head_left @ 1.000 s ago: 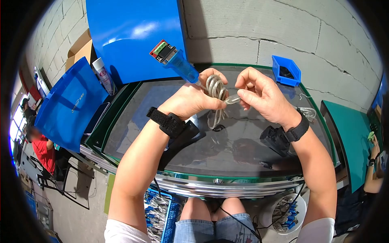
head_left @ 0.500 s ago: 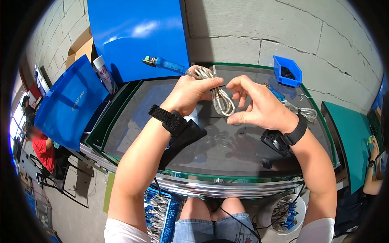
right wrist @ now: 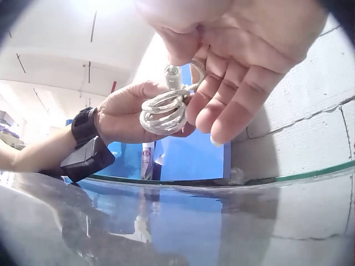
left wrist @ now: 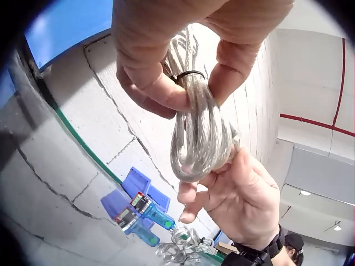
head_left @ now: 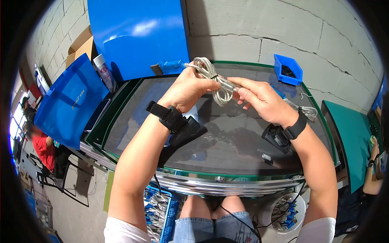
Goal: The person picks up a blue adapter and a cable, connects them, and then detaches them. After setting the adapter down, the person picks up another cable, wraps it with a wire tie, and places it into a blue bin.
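My left hand grips a coiled, silvery clear cable near a thin black tie that circles its strands. From the coil's far side a translucent blue adapter plug sticks out to the left, past the hand. At the coil's right end, the thumb and fingers of my right hand pinch the cable beside its pale cylindrical end. Both hands hold the coil above the dark table mat.
Another coiled cable with a blue plug lies at the table's right. Behind it stands a small blue bin. A spray can and blue panels are at the left. Below the table are a blue basket and a white bucket of cables.
The right hand first pinched the cable's end, then came off with fingers spread, and now pinches the coil's right end. The left hand has turned the coil, swinging the blue plug down to the left.
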Motion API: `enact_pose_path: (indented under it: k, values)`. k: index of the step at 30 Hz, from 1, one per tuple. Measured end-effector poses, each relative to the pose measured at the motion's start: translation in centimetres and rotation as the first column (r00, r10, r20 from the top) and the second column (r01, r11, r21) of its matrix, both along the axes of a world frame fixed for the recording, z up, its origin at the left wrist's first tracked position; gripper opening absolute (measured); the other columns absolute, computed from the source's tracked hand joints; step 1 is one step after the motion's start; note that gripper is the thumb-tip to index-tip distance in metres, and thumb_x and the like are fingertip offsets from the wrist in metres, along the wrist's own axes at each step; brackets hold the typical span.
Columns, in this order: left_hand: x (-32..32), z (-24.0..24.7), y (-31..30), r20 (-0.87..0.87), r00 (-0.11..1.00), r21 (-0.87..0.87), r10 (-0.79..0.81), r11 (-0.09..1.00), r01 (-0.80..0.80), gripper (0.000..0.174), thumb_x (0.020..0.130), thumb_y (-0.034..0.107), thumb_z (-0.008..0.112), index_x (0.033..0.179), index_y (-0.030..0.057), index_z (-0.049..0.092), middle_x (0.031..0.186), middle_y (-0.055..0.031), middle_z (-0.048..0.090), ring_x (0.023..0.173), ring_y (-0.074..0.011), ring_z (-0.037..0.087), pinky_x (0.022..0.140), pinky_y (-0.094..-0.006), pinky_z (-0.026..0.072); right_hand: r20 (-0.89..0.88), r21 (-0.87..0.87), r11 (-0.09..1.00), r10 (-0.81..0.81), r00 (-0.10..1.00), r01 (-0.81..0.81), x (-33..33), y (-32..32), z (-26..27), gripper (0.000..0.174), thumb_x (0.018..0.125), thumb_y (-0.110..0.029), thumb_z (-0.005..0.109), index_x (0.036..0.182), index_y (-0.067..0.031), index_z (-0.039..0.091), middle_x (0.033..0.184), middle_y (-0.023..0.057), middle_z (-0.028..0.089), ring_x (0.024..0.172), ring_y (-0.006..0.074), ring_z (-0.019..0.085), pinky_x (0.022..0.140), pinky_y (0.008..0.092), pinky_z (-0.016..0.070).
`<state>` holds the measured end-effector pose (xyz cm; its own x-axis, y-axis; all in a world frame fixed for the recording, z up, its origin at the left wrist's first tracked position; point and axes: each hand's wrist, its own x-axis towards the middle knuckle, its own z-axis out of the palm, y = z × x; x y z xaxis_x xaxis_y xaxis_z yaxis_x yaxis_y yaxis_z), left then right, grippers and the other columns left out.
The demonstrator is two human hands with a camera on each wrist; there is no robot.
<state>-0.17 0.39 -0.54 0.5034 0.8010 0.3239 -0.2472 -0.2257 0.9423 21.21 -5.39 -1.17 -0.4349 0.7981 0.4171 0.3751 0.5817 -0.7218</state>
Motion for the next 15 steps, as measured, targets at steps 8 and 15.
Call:
enact_pose_path:
  k: [8,15]
  values:
    - [0.08,-0.01,-0.08,-0.062,0.995,0.031,0.077,0.997,-0.075,0.031,0.077,0.002,0.067,0.102,0.0014,0.048,0.093,-0.0093,0.059,0.086,-0.0175,0.062,0.080,-0.0328,0.0508,-0.004,0.001,1.000,0.009,1.000,-0.009,0.07,0.31,-0.33,0.033,0.095,-0.021,0.049,0.123,-0.0037,0.054,0.086,0.0075,0.064,0.073,0.0136,0.059,0.066,0.0281,0.0488]
    - [0.30,0.07,-0.14,-0.097,0.993,0.014,0.074,0.997,-0.073,0.033,0.076,0.003,0.068,0.102,0.0012,0.048,0.091,-0.0086,0.059,0.083,-0.0168,0.062,0.076,-0.0325,0.0517,0.136,0.400,0.917,-0.039,0.990,-0.019,-0.31,-0.07,0.10,0.028,0.088,-0.016,0.058,0.113,-0.0029,0.058,0.080,0.0100,0.063,0.068,0.0163,0.060,0.063,0.0296,0.0466]
